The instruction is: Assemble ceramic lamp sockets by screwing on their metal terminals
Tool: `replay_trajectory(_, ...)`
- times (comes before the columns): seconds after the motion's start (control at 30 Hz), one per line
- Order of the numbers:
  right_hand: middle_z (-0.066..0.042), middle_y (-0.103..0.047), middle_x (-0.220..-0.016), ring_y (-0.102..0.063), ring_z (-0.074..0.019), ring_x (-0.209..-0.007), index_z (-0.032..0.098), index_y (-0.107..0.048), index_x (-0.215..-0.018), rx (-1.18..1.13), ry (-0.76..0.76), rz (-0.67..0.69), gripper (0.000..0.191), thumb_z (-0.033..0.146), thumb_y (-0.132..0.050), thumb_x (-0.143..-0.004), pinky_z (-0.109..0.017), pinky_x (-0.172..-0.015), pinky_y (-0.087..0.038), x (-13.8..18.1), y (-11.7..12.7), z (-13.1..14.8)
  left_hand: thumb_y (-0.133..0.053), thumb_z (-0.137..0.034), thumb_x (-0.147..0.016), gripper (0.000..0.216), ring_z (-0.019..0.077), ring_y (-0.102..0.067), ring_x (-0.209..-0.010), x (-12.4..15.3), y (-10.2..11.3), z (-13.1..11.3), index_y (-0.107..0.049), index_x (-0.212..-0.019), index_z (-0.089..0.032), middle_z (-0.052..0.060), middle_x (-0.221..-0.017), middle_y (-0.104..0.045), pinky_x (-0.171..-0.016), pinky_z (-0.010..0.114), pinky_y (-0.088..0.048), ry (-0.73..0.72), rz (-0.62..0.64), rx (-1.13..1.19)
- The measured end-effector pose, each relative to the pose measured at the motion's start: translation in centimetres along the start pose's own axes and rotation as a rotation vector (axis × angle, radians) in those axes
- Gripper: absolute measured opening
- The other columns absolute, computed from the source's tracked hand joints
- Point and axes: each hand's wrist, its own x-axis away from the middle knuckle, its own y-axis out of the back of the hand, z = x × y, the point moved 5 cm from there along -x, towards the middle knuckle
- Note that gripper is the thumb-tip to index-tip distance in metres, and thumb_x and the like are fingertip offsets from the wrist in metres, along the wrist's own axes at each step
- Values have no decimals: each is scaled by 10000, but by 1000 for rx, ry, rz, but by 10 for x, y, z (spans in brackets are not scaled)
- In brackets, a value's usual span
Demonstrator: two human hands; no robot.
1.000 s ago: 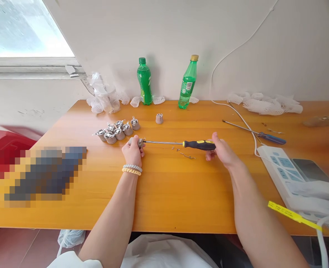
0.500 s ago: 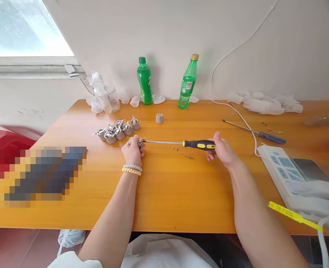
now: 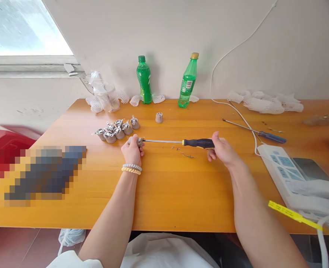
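My left hand (image 3: 131,150), with two braided bands at its wrist, grips a grey-brown ceramic lamp holder (image 3: 139,141) lying sideways, partly covered by the fingers. The tip of a screwdriver (image 3: 197,143) with a black and yellow handle meets the lamp holder's right face. My right hand (image 3: 221,149) is closed around the end of that handle, thumb up, and the shaft runs level between both hands. Behind my left hand stands a group of lamp holders (image 3: 110,136) with metal brackets on top. Small screws (image 3: 177,148) and a thin strip of metal bits (image 3: 187,155) lie below the shaft.
A single lamp holder (image 3: 159,117) without a bracket sits farther back. Two green bottles (image 3: 144,83) stand by the wall. A second screwdriver (image 3: 271,137), a white cable (image 3: 245,119) and a power strip (image 3: 281,169) occupy the right, with a phone (image 3: 310,169) beside it.
The screwdriver handle has turned about its axis, so its yellow patches are now mostly out of sight. Both hands stay in nearly the same place.
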Motion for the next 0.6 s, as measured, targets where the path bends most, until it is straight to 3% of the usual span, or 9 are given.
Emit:
replay_trajectory(0.07,-27,-513,-418,-532,-170,-435,187,-551,-722,-143,17,82,552,643,-279,-875,-301,-484,-369,1,-3,3,-631,-408,-669,281,68,-382,-368,0,0,0,-497,-641,-162,7,-514,-549,-315,187,-252,1,1,1)
replay_trajectory(0.13,-21,-579,-509,-553,-174,-490,209,-541,-846,-330,68,153,392,561,-370,-862,-295,-501,-384,3,-5,9,-627,-405,-673,279,69,-381,-370,1,0,-1,-498,-637,-161,9,-516,-551,-313,188,-254,-1,2,-2)
replay_trajectory(0.23,47,-526,-482,-546,-167,-480,251,-477,-926,-465,115,190,215,435,-512,-820,-294,-530,-415,6,-7,16,-625,-400,-674,273,69,-380,-372,1,0,0,-500,-637,-160,10,-517,-553,-312,186,-256,-1,1,-5)
replay_trajectory(0.33,78,-414,-390,-490,-150,-382,241,-471,-857,-317,90,119,265,505,-495,-855,-280,-478,-390,5,-5,11,-627,-395,-672,269,69,-379,-372,1,0,0,-498,-641,-161,8,-515,-552,-312,185,-258,5,-9,6)
replay_trajectory(0.47,35,-363,-329,-468,-143,-336,207,-466,-629,-66,11,-17,529,668,-341,-856,-288,-448,-374,-1,2,-1,-630,-386,-672,265,71,-377,-370,1,0,-1,-495,-631,-161,12,-510,-553,-309,186,-252,1,-1,1)
replay_trajectory(0.6,-12,-534,-455,-539,-168,-423,208,-533,-809,-292,53,45,519,669,-297,-844,-283,-436,-376,-4,-2,2,-631,-385,-672,270,68,-371,-367,2,-1,-1,-484,-622,-164,11,-504,-551,-310,185,-249,3,4,4)
